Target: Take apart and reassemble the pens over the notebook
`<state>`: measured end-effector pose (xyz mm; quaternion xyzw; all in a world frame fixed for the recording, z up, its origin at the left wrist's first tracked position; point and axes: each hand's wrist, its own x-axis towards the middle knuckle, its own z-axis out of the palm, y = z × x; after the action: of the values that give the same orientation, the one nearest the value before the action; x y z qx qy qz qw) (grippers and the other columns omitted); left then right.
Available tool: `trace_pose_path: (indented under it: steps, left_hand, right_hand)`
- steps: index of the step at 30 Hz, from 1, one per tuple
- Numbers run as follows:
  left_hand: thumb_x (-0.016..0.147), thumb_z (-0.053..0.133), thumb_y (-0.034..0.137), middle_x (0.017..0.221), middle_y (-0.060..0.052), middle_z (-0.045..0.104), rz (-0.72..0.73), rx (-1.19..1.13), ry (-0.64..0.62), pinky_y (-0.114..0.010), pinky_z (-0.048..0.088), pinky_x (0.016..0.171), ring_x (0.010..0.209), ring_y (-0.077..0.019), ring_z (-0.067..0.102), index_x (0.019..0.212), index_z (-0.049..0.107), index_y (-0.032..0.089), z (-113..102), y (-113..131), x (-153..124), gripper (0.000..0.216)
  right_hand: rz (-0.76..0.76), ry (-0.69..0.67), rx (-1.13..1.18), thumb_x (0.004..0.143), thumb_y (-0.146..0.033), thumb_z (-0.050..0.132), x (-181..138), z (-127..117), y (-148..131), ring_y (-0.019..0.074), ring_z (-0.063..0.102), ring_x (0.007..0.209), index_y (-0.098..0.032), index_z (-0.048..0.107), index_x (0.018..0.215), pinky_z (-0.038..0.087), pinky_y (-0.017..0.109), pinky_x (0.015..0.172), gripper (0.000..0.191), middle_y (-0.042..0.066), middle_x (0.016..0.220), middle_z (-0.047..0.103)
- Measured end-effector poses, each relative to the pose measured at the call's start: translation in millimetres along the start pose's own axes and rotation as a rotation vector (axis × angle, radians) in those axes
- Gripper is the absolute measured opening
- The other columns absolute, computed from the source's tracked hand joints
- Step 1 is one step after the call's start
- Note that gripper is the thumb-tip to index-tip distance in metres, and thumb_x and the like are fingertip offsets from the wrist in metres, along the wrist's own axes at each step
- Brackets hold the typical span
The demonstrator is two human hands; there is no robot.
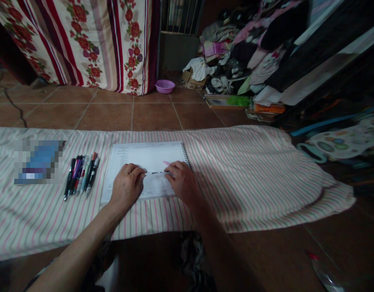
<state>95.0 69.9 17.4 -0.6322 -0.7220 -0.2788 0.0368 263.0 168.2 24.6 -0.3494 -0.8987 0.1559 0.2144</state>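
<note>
My left hand (128, 183) is closed in a pinch on the left end of a thin white pen part (154, 173) with a dark middle section. Its right end is pinched by my right hand (182, 178), so the piece lies level between my fingertips. A short pink piece (166, 163) pokes out beside the right fingers; whether it is held or lies on the paper, I cannot tell. Under both hands is an open spiral notebook (144, 152), its wire binding on the right side and its pages printed with faint lines. My fingers hide the ends of the pen part.
Several pens (81, 174) lie side by side left of the notebook. Farther left is a blurred-out flat rectangular object (39, 162). A striped cloth (250, 174) covers the low surface. Beyond it are a purple basin (165, 86), a floral curtain (92, 44) and heaped clothes (220, 48).
</note>
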Motion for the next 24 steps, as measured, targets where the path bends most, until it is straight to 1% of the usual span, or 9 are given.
trace_pose_path:
  steps: [4, 7, 12, 14, 16, 17, 20, 22, 24]
  left_hand:
    - [0.085, 0.045, 0.022, 0.085, -0.008, 0.059, -0.055, -0.011, -0.027, -0.033, 0.045, 0.073, 0.081, -0.0214, 0.054, 0.087, 0.064, 0.015, 0.1, 0.2, -0.7, 0.02]
    - [0.086, 0.044, 0.024, 0.087, -0.007, 0.059, -0.092, -0.026, -0.055, -0.031, 0.045, 0.073, 0.08, -0.02, 0.056, 0.088, 0.064, 0.015, -1.3, 1.9, -0.6, 0.022]
    - [0.086, 0.043, 0.025, 0.088, -0.006, 0.059, -0.145, -0.018, -0.068, -0.029, 0.045, 0.069, 0.077, -0.0184, 0.057, 0.088, 0.064, 0.017, -6.1, 5.5, 1.6, 0.023]
    - [0.086, 0.042, 0.026, 0.088, -0.005, 0.059, -0.183, -0.027, -0.068, -0.029, 0.044, 0.066, 0.076, -0.0182, 0.057, 0.087, 0.064, 0.017, -7.9, 6.5, 2.4, 0.024]
    - [0.086, 0.041, 0.028, 0.087, -0.004, 0.059, -0.22, -0.047, -0.062, -0.029, 0.044, 0.064, 0.075, -0.018, 0.057, 0.086, 0.063, 0.018, -9.2, 7.3, 2.9, 0.024]
    - [0.086, 0.041, 0.028, 0.087, -0.004, 0.059, -0.233, -0.059, -0.057, -0.029, 0.044, 0.064, 0.074, -0.0178, 0.057, 0.086, 0.063, 0.018, -9.5, 7.6, 2.9, 0.024]
    - [0.085, 0.041, 0.027, 0.084, -0.004, 0.058, -0.255, -0.088, -0.035, -0.028, 0.044, 0.064, 0.073, -0.0169, 0.057, 0.084, 0.062, 0.018, -9.6, 8.7, 2.7, 0.024]
    - [0.085, 0.041, 0.027, 0.083, -0.004, 0.058, -0.266, -0.094, -0.025, -0.028, 0.043, 0.063, 0.072, -0.0166, 0.057, 0.084, 0.062, 0.017, -9.5, 10.1, 2.4, 0.023]
    - [0.085, 0.042, 0.027, 0.083, -0.004, 0.058, -0.269, -0.102, -0.016, -0.028, 0.043, 0.063, 0.072, -0.0165, 0.057, 0.083, 0.062, 0.017, -9.7, 12.1, 2.0, 0.022]
  right_hand:
    - [0.004, 0.011, 0.013, 0.078, -0.016, 0.06, 0.7, 0.2, 0.5, 0.0196, 0.054, 0.091, -0.017, 0.068, 0.087, 0.044, 0.032, 0.085, 0.012, 0.006, 0.089, 0.063]
    - [0.012, 0.047, 0.051, 0.078, -0.016, 0.06, 2.1, 0.7, 0.0, 0.02, 0.056, 0.09, -0.017, 0.068, 0.088, 0.044, 0.032, 0.084, 0.012, 0.006, 0.089, 0.064]
    - [0.094, 0.098, 0.243, 0.081, -0.021, 0.056, 1.9, -0.9, -12.2, 0.0167, 0.062, 0.077, -0.017, 0.067, 0.087, 0.046, 0.029, 0.077, 0.013, 0.007, 0.09, 0.069]
    - [0.189, 0.079, 0.372, 0.08, -0.024, 0.055, 0.5, -0.8, -21.0, 0.0155, 0.064, 0.071, -0.018, 0.066, 0.083, 0.047, 0.027, 0.071, 0.013, 0.004, 0.079, 0.07]
    - [0.28, 0.007, 0.511, 0.08, -0.025, 0.053, -1.0, 1.6, -30.2, 0.0143, 0.063, 0.062, -0.017, 0.064, 0.071, 0.046, 0.025, 0.063, 0.017, 0.002, 0.063, 0.067]
    - [0.331, -0.028, 0.582, 0.08, -0.025, 0.051, -1.5, 3.9, -34.5, 0.0132, 0.061, 0.057, -0.017, 0.063, 0.067, 0.045, 0.024, 0.058, 0.02, 0.002, 0.06, 0.065]
    - [0.518, -0.111, 0.841, 0.078, -0.027, 0.052, -1.4, 13.4, -45.9, 0.0093, 0.054, 0.046, -0.015, 0.062, 0.072, 0.04, 0.021, 0.047, 0.016, 0.002, 0.059, 0.063]
    - [0.613, -0.144, 1.03, 0.077, -0.029, 0.052, 0.1, 18.5, -52.4, 0.0069, 0.049, 0.044, -0.014, 0.061, 0.072, 0.032, 0.017, 0.041, 0.018, 0.001, 0.058, 0.06]
    - [0.709, -0.139, 1.249, 0.076, -0.032, 0.053, 2.2, 20.2, -58.3, 0.0055, 0.045, 0.046, -0.014, 0.059, 0.072, 0.024, 0.015, 0.037, 0.019, 0.001, 0.062, 0.059]
